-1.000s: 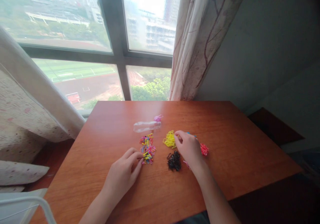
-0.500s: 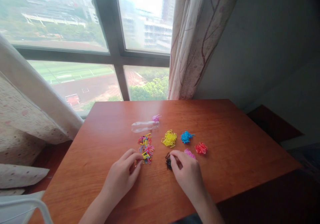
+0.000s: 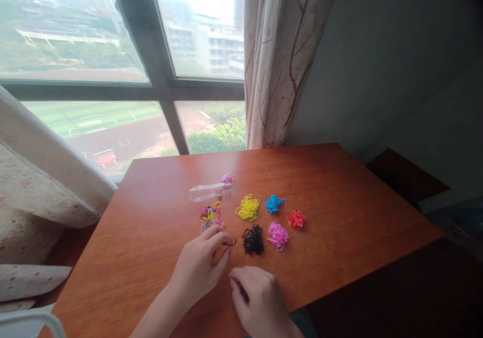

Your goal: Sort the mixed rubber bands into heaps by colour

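Note:
My left hand [image 3: 202, 260] is closed in a pinch on a small black rubber band [image 3: 234, 241], whose loop sticks out past the fingertips. Just to its right lies a pile of black rubber bands [image 3: 252, 240]. Behind the hand is a mixed-colour heap of rubber bands [image 3: 210, 212], partly covered by my knuckles. My right hand [image 3: 258, 298] rests nearer the table's front edge, fingers curled together, with nothing showing in them. Pink rubber bands [image 3: 278, 236] lie beyond it, to the right of the black pile.
Separate piles of yellow [image 3: 248, 208], blue [image 3: 275, 203] and red rubber bands [image 3: 296, 219] sit farther back on the wooden table [image 3: 358, 217]. A clear plastic bottle-shaped container [image 3: 207, 192] lies behind the mixed heap, beside a small pink object [image 3: 227, 178]. Window and curtains stand beyond.
My right hand has drawn back from the black pile toward the front edge. My left hand has shifted right, away from the mixed heap, with a black rubber band now visible in its pinch.

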`<state>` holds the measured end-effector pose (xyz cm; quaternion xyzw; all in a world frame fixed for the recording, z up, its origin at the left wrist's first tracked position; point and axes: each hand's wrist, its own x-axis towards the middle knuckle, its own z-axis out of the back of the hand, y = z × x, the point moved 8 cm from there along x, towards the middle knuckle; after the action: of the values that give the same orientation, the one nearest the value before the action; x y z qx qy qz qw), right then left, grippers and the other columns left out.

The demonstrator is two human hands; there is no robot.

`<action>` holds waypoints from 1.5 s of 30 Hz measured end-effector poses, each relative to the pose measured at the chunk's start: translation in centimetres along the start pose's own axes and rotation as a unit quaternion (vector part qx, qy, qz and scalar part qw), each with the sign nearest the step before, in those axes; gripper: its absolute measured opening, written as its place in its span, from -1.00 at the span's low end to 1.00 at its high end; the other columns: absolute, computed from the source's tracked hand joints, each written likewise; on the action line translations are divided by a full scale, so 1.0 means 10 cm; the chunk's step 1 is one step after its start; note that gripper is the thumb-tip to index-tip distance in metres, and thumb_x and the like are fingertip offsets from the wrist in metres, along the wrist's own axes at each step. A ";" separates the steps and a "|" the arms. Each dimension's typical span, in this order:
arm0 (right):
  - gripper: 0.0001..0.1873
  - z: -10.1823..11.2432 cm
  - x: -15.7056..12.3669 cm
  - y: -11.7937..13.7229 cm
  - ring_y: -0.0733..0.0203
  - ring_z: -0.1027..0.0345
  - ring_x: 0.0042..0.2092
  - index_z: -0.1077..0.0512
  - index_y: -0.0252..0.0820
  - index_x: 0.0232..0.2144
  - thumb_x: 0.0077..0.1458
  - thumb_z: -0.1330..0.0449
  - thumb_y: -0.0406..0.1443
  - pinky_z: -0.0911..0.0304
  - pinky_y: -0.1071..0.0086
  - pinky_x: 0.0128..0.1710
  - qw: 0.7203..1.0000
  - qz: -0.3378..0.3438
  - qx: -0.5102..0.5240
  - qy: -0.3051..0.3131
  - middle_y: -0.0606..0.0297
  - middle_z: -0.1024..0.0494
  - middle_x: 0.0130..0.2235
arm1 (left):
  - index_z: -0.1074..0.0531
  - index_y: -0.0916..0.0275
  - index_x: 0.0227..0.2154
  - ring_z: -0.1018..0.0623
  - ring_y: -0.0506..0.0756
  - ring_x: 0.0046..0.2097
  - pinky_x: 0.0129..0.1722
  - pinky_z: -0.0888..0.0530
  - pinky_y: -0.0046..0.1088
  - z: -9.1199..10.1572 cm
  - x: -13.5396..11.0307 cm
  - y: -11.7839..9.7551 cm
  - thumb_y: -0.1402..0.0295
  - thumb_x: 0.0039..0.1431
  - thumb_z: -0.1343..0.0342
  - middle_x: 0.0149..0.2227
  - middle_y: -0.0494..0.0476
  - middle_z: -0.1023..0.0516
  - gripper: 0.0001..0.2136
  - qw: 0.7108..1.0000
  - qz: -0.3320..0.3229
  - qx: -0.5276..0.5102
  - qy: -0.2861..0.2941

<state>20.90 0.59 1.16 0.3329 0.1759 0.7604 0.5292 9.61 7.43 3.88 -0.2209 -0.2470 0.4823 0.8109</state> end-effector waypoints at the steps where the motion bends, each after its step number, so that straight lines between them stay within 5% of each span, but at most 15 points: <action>1: -0.77 0.00 0.00 0.00 0.23 -0.43 -0.39 -0.39 -0.10 -0.40 0.20 0.01 -0.41 -0.12 0.45 -0.37 1.000 0.001 -0.001 0.000 0.33 -0.51 -0.45 | -0.47 0.15 -0.34 -0.54 0.03 -0.31 -0.33 -0.44 -0.52 -0.03 0.04 -0.04 0.45 0.20 -0.01 -0.28 0.07 -0.54 -0.86 1.000 -0.003 0.009 0.010; 8: -0.79 0.00 -0.01 0.00 0.23 -0.42 -0.39 -0.37 -0.10 -0.40 0.19 0.00 -0.42 -0.08 0.45 -0.39 1.000 0.001 0.000 -0.002 0.34 -0.52 -0.44 | -0.47 0.14 -0.33 -0.56 0.05 -0.30 -0.34 -0.43 -0.49 -0.21 0.27 -0.16 0.45 0.20 0.00 -0.25 0.07 -0.53 -0.85 0.994 -0.012 0.081 0.070; 20: -0.79 -0.03 -0.04 -0.03 0.23 -0.40 -0.43 -0.31 -0.12 -0.49 0.16 0.00 -0.42 0.02 0.39 -0.43 1.000 -0.005 -0.024 -0.019 0.33 -0.49 -0.48 | -0.48 0.13 -0.31 -0.58 0.07 -0.28 -0.33 -0.43 -0.47 -0.34 0.32 -0.30 0.42 0.23 -0.02 -0.24 0.07 -0.52 -0.86 0.989 -0.040 0.098 0.108; 31: -0.82 -0.05 -0.02 -0.01 0.25 -0.36 -0.40 -0.32 -0.09 -0.40 0.20 0.01 -0.40 0.00 0.41 -0.40 1.000 -0.001 -0.010 0.017 0.37 -0.47 -0.45 | -0.47 0.14 -0.30 -0.56 0.04 -0.24 -0.27 -0.43 -0.51 0.01 0.09 0.06 0.41 0.28 0.05 -0.20 0.06 -0.52 -0.81 0.998 0.002 0.051 0.040; 38: -0.81 -0.05 0.04 0.00 0.24 -0.36 -0.41 -0.33 -0.08 -0.41 0.22 0.01 -0.39 0.01 0.39 -0.40 1.000 -0.014 -0.020 0.012 0.39 -0.47 -0.46 | -0.48 0.16 -0.30 -0.43 -0.05 -0.48 -0.44 -0.38 -0.56 0.26 -0.30 0.52 0.27 0.30 -0.02 -0.36 -0.02 -0.47 -0.83 0.998 0.052 0.011 -0.028; 45: -0.87 -0.21 0.21 0.04 0.19 -0.42 -0.38 -0.37 -0.08 -0.34 0.19 -0.08 -0.41 -0.04 0.37 -0.40 0.996 -0.044 -0.072 0.009 0.38 -0.52 -0.40 | -0.49 0.17 -0.33 -0.47 -0.04 -0.44 -0.42 -0.40 -0.57 0.27 -0.42 0.56 0.24 0.29 -0.04 -0.35 0.00 -0.49 -0.82 0.995 0.073 -0.022 -0.069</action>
<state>18.77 2.51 0.57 0.2792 0.1403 0.7502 0.5827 2.47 6.45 1.90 -0.2224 -0.2963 0.5484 0.7497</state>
